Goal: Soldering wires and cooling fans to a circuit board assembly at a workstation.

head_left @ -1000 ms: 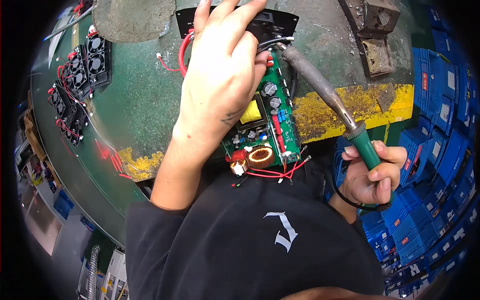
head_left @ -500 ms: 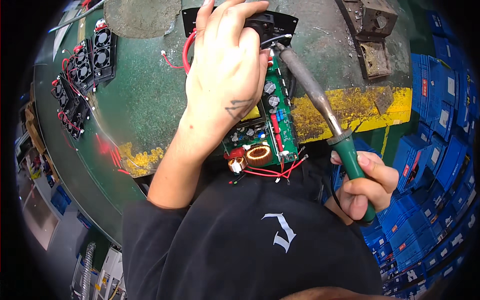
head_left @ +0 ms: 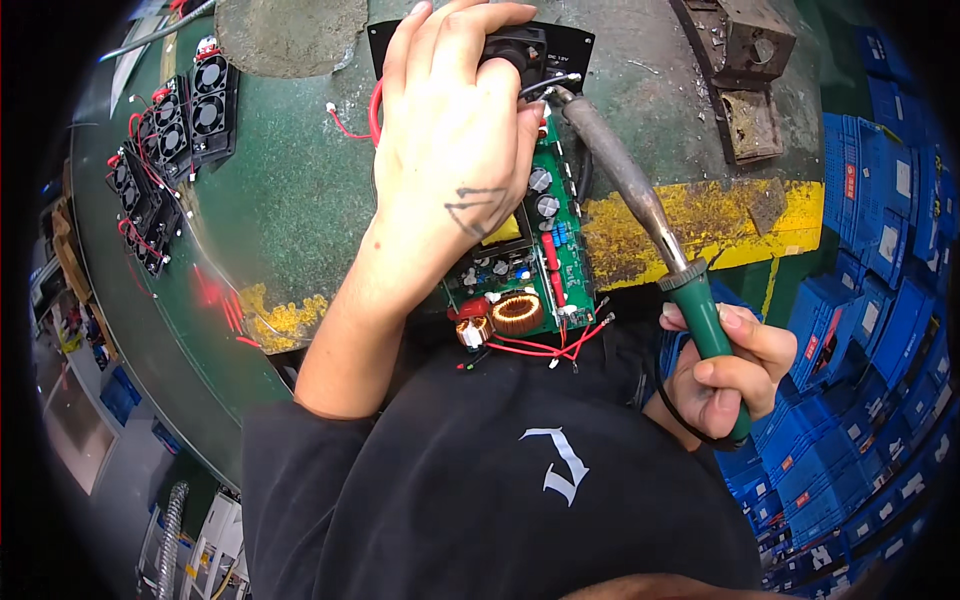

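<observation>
My right hand (head_left: 735, 365) is wrapped round the green handle of a soldering iron (head_left: 625, 180). Its tip meets the end of a black wire (head_left: 548, 84) at the far end of a green circuit board (head_left: 575, 265). Over the board's left side lies my left hand (head_left: 450, 140), its fingers bent over a black end panel (head_left: 578, 50) with a round fan-like part; the fingertips are partly cut off by the upper edge. The board carries a copper-wound coil (head_left: 517, 313), capacitors and loose red wires (head_left: 540, 348) at its near end.
Several black double fans (head_left: 208, 105) with red leads lie at the left of the green table. A rusty metal stand (head_left: 750, 60) with a tray (head_left: 752, 125) is at the far right. Blue crates (head_left: 850, 180) are stacked beyond the right edge. Red wire pieces (head_left: 215, 295) lie near the front left.
The black panel has shifted slightly and shows a bit more beside my left hand. My right hand and the soldering iron have barely moved, the tip staying at the wire.
</observation>
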Demonstrator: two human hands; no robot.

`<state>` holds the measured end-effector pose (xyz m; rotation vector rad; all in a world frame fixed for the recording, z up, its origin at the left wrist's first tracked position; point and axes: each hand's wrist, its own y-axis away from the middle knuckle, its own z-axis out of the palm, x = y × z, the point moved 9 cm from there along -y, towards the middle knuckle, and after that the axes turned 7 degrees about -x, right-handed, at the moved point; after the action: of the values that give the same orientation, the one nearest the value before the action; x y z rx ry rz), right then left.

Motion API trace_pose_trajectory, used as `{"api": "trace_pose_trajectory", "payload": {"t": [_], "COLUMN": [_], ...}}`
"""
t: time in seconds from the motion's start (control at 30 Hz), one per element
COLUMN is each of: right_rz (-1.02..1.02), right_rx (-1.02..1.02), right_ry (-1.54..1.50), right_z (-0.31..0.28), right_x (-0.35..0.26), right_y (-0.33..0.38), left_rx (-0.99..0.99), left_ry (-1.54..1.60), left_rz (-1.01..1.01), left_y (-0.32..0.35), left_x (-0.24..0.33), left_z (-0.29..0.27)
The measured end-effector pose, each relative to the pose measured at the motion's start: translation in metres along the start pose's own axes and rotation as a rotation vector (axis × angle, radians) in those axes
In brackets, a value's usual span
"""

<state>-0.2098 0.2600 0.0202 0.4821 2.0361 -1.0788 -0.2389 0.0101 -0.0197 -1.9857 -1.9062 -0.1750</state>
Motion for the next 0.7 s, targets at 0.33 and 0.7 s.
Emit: {"api": "trace_pose_trajectory", "payload": {"t": [0.33,0.7], "right_rz": [-0.003,0.095], "right_rx": [0.171,0.254], "right_ry": [-0.108,-0.123], "right_z": [-0.003,-0.004], "right_x": [0.007,0.012], "right_y": [0.005,0.007], "left_rx": [0.227,1.02], "left_ry": [0.076,0.142], "left_rz": [0.131,0.603], "left_y": [-0.003,0.013], "left_x": [0.009,0.001], "left_z": [-0.013,-0.005]}}
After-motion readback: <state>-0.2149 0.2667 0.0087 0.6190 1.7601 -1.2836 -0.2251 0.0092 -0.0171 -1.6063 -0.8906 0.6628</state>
